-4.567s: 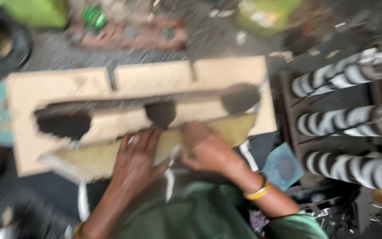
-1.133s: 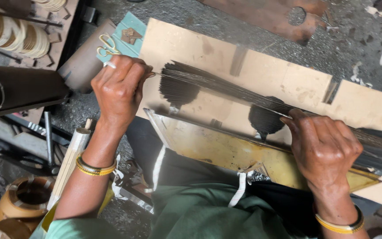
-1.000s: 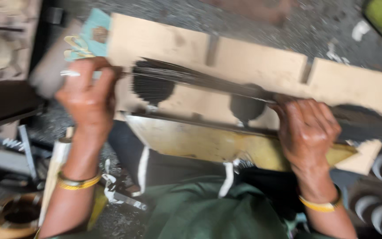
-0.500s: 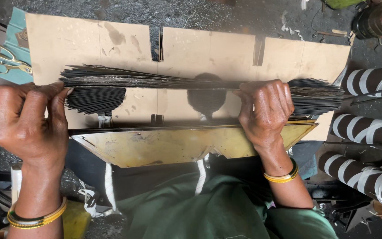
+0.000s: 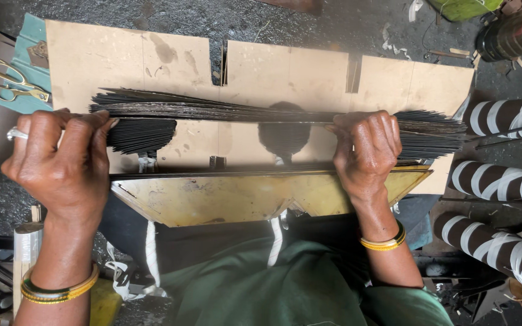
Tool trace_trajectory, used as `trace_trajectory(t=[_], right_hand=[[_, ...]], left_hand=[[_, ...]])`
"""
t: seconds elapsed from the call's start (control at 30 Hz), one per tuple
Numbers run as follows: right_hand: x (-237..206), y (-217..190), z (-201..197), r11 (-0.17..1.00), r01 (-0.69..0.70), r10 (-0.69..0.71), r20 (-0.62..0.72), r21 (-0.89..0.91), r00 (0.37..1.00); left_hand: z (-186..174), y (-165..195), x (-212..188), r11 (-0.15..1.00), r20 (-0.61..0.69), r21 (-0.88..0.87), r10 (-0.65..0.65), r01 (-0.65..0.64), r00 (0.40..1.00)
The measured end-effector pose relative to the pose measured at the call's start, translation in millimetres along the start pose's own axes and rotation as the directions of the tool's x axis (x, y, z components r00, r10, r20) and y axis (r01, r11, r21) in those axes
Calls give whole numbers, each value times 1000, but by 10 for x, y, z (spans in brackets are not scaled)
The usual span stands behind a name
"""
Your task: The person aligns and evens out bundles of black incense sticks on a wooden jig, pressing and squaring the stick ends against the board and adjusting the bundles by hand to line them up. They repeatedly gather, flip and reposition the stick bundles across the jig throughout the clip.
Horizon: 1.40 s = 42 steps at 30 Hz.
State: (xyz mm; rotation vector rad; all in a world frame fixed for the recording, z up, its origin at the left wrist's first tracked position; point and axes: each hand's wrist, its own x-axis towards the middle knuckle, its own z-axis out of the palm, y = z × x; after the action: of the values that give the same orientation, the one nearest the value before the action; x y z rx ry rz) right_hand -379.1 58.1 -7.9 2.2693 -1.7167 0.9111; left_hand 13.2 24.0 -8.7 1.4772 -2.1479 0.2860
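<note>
Both hands, left [image 5: 61, 163] and right [image 5: 367, 148], had their fingers curled shut on a bundle of thin dark sticks [image 5: 231, 111] lying across the cardboard [image 5: 170, 57] above a yellow board [image 5: 237, 196]. The sticks looked light, springy and brittle, prone to fanning out, so gripping near both ends seemed wise.

A small floor-level craft workshop: flattened cardboard [image 5: 261, 66] serves as the work surface on a gritty dark ground [image 5: 309, 21], with scissors [image 5: 16, 83] and brown-and-white striped bundles [image 5: 502, 181] stacked alongside.

No packages, labels or screens, seemingly.
</note>
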Motion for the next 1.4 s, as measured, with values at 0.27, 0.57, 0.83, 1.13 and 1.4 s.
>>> trace_trajectory(t=[0.27,0.57,0.83,1.13,1.4], right_hand=[[-32,25,-31,994,-106,105,19,31,994],[-16,99,-43,998,-30,29,19,56,999],[-56,113,60,998,-19,23,-69,55,997],[-208,206,213,997,-71,69,-44,-30,997],[-107,146,-33,997,-74,72,77,20,994]], left_hand=[[-34,168,231,999,28,-39,15,-14,999],[-102,700,631,979,176,-47,206,-201,963],[592,1400,775,748,64,-622,342,-230,938],[728,1415,564,763,70,-623,276,-174,959],[667,1380,697,780,70,-557,387,-286,919]])
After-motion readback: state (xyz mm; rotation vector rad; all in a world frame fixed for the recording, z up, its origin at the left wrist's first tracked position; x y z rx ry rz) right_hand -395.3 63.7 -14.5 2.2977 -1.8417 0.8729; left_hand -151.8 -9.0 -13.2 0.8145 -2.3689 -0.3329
